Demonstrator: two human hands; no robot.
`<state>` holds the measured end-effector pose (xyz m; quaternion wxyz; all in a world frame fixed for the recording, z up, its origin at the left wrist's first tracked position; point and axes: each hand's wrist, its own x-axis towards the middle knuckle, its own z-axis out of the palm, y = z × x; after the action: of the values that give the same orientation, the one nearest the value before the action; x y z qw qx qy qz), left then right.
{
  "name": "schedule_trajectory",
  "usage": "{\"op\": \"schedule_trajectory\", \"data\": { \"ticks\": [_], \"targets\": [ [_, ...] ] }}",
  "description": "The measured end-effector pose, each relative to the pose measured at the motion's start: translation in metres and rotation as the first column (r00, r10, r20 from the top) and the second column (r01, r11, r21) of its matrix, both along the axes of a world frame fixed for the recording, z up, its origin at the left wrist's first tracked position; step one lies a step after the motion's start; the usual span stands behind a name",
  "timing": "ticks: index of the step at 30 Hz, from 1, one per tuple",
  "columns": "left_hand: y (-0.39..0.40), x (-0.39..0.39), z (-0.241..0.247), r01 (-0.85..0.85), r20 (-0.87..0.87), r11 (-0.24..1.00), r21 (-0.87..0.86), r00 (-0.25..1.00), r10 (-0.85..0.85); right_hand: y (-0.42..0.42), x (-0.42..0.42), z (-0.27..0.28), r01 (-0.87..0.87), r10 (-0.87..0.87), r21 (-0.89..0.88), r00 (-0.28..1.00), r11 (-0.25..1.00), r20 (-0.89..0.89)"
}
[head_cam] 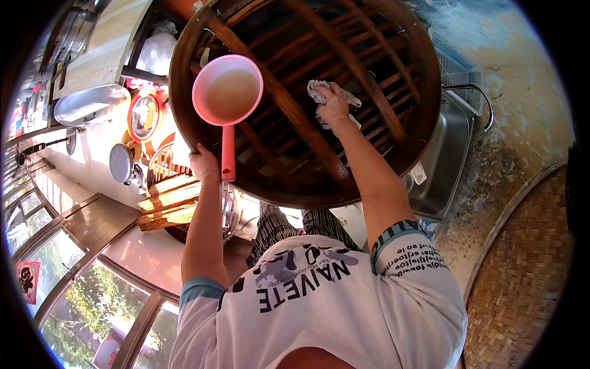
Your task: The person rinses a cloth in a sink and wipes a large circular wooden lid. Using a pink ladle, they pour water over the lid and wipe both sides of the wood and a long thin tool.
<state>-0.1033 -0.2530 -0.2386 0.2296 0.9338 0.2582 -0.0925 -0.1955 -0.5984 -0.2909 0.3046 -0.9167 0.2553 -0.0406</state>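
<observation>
A large round wooden steamer tray (299, 196) with a slatted base and crossbars lies before me. My left hand (205, 163) grips its rim at the lower left. My right hand (334, 105) presses a crumpled pale cloth (318, 92) against the slats, right of the middle. A pink plastic ladle (233, 94) holding cloudy liquid rests on the tray's left part, its handle pointing toward me beside my left hand; the hand does not hold it.
At the right are a metal sink (442, 157), a curved faucet (484, 99), a plastic basket (456, 64) and a large woven bamboo tray (521, 276). Split wood (170, 200) lies at the left, below a round metal lid (121, 162) and an oval metal basin (92, 105).
</observation>
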Motion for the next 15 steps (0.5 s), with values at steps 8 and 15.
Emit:
{"op": "schedule_trajectory", "data": {
  "ticks": [8,15],
  "targets": [
    [0.004,-0.002,-0.003,0.013,0.025,0.999,0.040,1.000,-0.014,-0.032,-0.044,0.057,-0.356,0.337,-0.116,0.929,0.927,-0.154],
    [0.004,0.000,-0.004,0.009,0.026,1.000,-0.006,1.000,-0.009,-0.053,-0.150,0.035,-0.123,0.104,-0.054,0.956,0.991,-0.275]
  ]
}}
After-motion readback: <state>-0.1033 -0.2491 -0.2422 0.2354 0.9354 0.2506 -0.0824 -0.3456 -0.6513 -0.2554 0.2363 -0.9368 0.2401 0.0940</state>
